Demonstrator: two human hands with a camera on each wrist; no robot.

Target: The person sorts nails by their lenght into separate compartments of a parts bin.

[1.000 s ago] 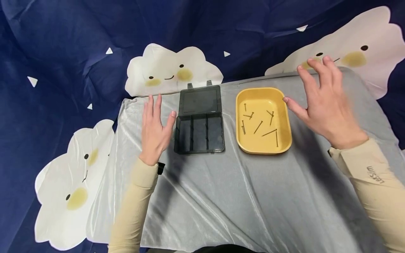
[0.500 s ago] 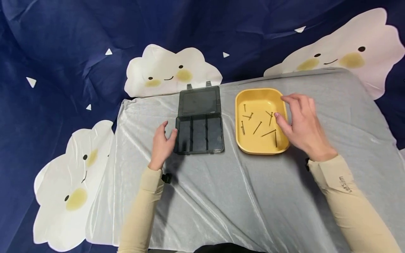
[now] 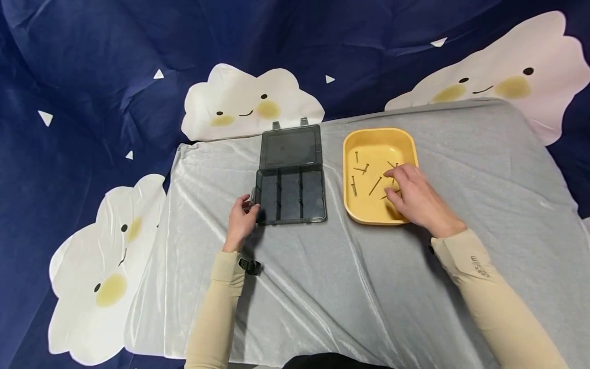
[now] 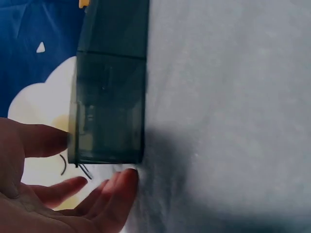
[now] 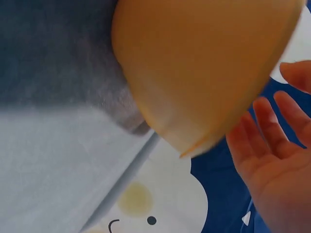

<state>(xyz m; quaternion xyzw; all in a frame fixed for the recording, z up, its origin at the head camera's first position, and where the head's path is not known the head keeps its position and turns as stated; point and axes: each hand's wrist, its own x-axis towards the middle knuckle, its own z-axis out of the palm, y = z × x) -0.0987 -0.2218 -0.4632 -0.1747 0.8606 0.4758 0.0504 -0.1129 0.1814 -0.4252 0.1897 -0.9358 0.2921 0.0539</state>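
Right of centre in the frame sits the tray point(image 3: 375, 221), several screws point(image 3: 375, 186) scattered across its floor. Over its right rim reaches the right hand point(image 3: 420, 199), thumb and fingertips parted with a clear gap, pointing down among the screws; whether they touch any, I cannot tell. The right wrist view shows those fingers spread beyond the tray's outer wall.

At the frame's centre lies the box point(image 3: 290, 197), its 3 compartments side by side and its lid point(image 3: 291, 147) laid back toward the cloth's far edge. The left hand point(image 3: 241, 220) is at the box's lower left corner, thumb tip at the rim, the bent fingers loose and well apart from the thumb.

Between box and tray runs a narrow strip of cloth point(image 3: 318, 277). The wider room is toward the bottom of the frame and right of the tray; behind both, the cloth soon ends at the backdrop point(image 3: 355, 36), with 3 clouds in view.
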